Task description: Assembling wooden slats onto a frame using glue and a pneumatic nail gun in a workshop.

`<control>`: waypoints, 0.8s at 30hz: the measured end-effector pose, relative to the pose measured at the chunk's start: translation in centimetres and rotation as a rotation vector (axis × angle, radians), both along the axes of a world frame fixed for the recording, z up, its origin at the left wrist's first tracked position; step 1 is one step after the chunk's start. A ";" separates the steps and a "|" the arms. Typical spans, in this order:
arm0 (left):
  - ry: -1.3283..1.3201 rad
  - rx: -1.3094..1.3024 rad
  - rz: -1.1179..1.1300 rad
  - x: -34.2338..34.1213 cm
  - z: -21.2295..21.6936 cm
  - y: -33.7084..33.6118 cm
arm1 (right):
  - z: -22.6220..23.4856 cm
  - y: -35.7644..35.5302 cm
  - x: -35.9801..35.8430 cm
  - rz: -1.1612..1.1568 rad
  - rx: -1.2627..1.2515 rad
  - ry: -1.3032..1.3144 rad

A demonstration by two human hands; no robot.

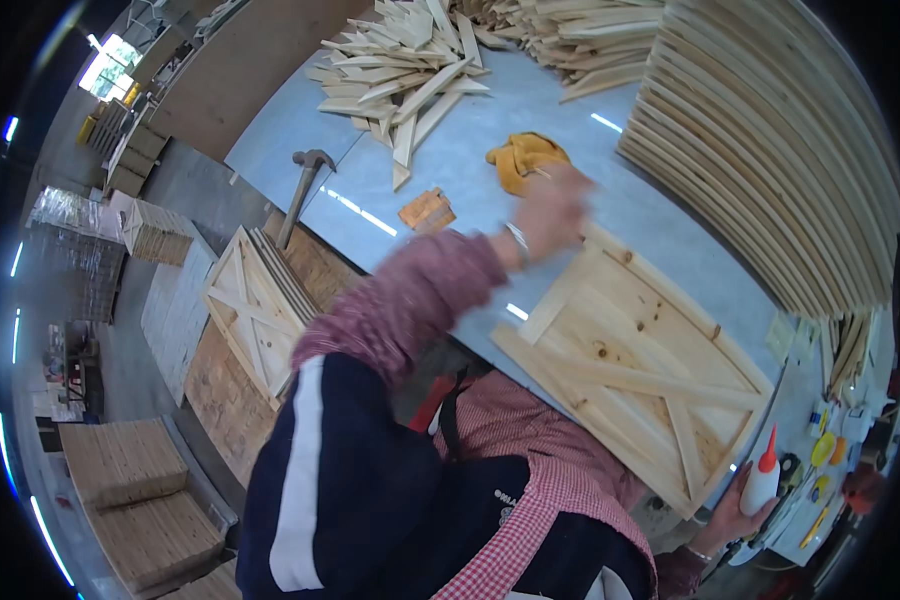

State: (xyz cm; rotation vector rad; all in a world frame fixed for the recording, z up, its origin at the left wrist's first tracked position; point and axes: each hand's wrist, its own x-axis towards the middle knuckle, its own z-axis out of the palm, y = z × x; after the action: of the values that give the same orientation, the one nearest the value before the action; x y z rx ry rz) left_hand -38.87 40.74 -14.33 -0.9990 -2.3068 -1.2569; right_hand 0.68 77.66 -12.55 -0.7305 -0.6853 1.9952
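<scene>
A pale wooden panel (630, 370) with a diagonal cross brace lies flat on the blue-grey table (470, 140). My left hand (552, 205), blurred by motion, is at the panel's far corner, right beside a crumpled yellow cloth (518, 155). Whether it holds anything is unclear. My right hand (732, 515) is by the panel's near right corner, closed around a white glue bottle (761, 482) with an orange-red tip, held upright.
Pointed wooden slats (400, 70) are heaped at the table's far side. Stacked long boards (770, 150) line the right. A hammer (305, 185) and small brown blocks (427, 210) lie left of the cloth. Finished panels (260, 310) lean below the table edge. Wood stacks (120, 460) sit on the floor.
</scene>
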 end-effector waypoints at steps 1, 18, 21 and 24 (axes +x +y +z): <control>0.234 -0.174 0.087 -3.7 0.5 -3.4 | 0.3 -0.1 -0.2 -0.001 0.000 -0.002; 0.081 -0.738 0.754 -16.2 1.3 -16.3 | 2.8 -2.8 -4.7 -0.048 0.009 -0.104; -0.043 -0.545 0.627 -12.5 3.8 -14.6 | 2.7 -3.1 -5.0 -0.016 -0.014 -0.065; -0.278 -0.443 0.496 -8.5 6.1 -12.6 | 2.4 -3.4 -4.8 0.000 -0.019 -0.040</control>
State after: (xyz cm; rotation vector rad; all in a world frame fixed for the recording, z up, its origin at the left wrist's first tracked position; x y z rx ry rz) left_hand -47.35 28.19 -8.27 -0.3224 -2.8814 -0.7355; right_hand -4.08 74.25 -10.19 -0.7830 -0.6908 1.9946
